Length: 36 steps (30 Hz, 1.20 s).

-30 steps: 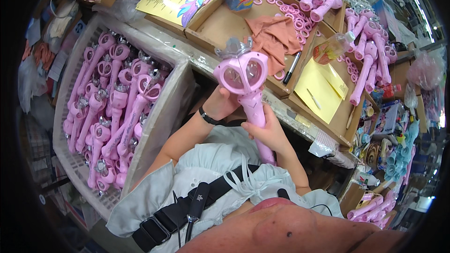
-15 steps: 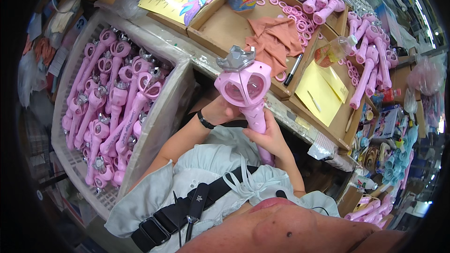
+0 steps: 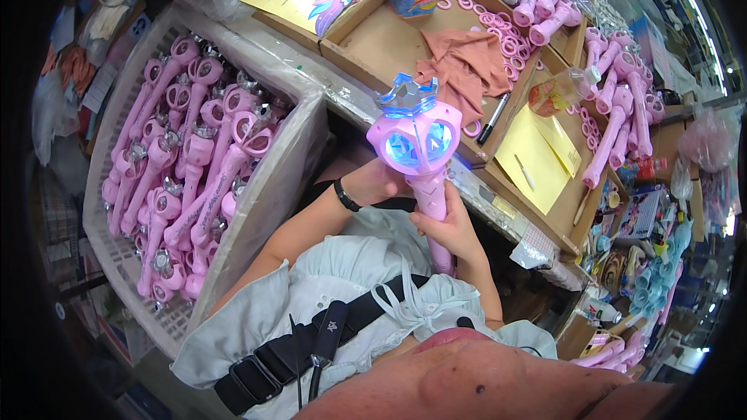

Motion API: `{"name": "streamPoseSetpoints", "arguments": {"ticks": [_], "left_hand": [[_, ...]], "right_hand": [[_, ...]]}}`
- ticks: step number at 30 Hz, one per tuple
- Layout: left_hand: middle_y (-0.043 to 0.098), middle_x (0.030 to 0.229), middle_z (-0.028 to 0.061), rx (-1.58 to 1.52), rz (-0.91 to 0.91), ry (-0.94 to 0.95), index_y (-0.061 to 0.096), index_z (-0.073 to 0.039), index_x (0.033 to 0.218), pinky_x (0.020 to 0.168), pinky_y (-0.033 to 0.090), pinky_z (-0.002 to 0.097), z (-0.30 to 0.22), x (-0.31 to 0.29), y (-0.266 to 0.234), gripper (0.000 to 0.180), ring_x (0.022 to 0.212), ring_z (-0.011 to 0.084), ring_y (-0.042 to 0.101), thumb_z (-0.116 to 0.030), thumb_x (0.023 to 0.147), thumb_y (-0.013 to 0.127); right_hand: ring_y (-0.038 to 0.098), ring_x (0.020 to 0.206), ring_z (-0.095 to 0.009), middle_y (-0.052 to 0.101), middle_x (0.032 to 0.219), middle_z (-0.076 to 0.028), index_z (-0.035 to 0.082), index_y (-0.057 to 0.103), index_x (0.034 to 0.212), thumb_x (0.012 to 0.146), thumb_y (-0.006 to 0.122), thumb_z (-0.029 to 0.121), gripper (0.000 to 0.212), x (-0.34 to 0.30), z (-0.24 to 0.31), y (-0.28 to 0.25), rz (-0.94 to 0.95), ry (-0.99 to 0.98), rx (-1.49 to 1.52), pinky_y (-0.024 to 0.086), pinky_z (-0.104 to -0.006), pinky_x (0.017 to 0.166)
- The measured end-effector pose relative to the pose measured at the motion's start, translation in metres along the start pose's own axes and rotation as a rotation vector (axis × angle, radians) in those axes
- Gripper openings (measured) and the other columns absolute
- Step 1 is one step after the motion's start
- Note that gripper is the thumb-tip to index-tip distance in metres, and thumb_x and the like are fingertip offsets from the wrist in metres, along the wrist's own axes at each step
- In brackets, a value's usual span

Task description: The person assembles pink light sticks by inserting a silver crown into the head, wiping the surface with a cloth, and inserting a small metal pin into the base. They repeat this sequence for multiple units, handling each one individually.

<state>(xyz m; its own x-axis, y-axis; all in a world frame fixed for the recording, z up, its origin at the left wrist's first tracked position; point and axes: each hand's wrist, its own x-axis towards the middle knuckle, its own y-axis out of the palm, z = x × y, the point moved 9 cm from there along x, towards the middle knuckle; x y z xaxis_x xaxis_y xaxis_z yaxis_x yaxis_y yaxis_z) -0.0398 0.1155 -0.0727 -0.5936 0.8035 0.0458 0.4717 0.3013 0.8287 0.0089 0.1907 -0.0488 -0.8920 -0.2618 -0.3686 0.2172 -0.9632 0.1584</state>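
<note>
A pink light-up toy wand (image 3: pixel 415 140) stands upright in front of me, topped by a crown that glows blue. Blue light also shines through the round openings of its head. My right hand (image 3: pixel 450 225) is closed round the handle, thumb across the front. Just under the wand's head, my left hand (image 3: pixel 379 183) grips it from the left side; part of its fingers is hidden behind the wand. A black band circles my left wrist.
At left stands a white plastic basket (image 3: pixel 99 225) of similar pink wands. The bench ahead holds cardboard trays (image 3: pixel 373 47) with pink rings (image 3: pixel 510 47), an orange-brown cloth (image 3: pixel 461 70), a marker (image 3: pixel 493 118) and yellow paper (image 3: pixel 537 163). More wands (image 3: pixel 615 120) lie piled at right.
The wand's crown and head have lit up blue; before, they were unlit and grey. Both hands keep their hold. The view has shifted slightly.
</note>
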Motion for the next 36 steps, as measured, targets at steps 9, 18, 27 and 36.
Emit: {"name": "streamPoseSetpoints", "arguments": {"ticks": [9, 18, 27, 36], "left_hand": [[0.043, 0.135, 0.0074, -0.032, 0.034, 0.041, 0.035, -0.011, 0.136, 0.101, 0.038, 0.0434, 0.001, 0.0, -0.004, 0.097, 0.124, 0.0243, 0.043, -0.036, 0.056, 0.084], [0.046, 0.132, 0.0119, 0.123, -0.005, 0.124, 0.042, -0.004, 0.131, 0.1, 0.038, 0.0414, -0.009, 0.006, 0.003, 0.092, 0.12, 0.0246, 0.047, -0.062, 0.063, 0.068], [0.054, 0.117, 0.01, 0.241, -0.242, 0.446, 0.041, -0.002, 0.129, 0.09, 0.044, 0.0343, -0.059, 0.002, 0.005, 0.093, 0.105, 0.0186, 0.054, -0.069, 0.066, 0.06], [0.051, 0.121, 0.0091, 0.008, -0.232, 0.603, 0.034, -0.01, 0.133, 0.089, 0.045, 0.0401, -0.125, -0.002, 0.01, 0.063, 0.108, 0.0212, 0.053, -0.056, 0.09, 0.04]], "right_hand": [[0.054, 0.068, -0.012, 0.055, 0.086, -0.006, 0.003, 0.036, 0.127, 0.074, 0.07, 0.006, 0.063, 0.003, -0.002, 0.001, -0.002, 0.004, 0.075, 0.046, -0.0259, 0.058], [0.054, 0.068, -0.011, 0.055, 0.086, -0.005, 0.003, 0.038, 0.125, 0.074, 0.072, 0.012, 0.062, 0.007, -0.006, 0.004, 0.029, 0.058, 0.108, 0.045, -0.0248, 0.058], [0.057, 0.087, -0.019, 0.058, 0.099, -0.011, 0.001, 0.034, 0.128, 0.076, 0.072, 0.018, 0.067, 0.007, 0.003, -0.001, 0.025, -0.124, 0.033, 0.047, -0.0322, 0.078], [0.056, 0.08, -0.013, 0.058, 0.091, -0.006, 0.003, 0.048, 0.117, 0.074, 0.068, 0.012, 0.048, -0.004, -0.027, 0.001, 0.02, -0.038, -0.252, 0.046, -0.0274, 0.073]]}}
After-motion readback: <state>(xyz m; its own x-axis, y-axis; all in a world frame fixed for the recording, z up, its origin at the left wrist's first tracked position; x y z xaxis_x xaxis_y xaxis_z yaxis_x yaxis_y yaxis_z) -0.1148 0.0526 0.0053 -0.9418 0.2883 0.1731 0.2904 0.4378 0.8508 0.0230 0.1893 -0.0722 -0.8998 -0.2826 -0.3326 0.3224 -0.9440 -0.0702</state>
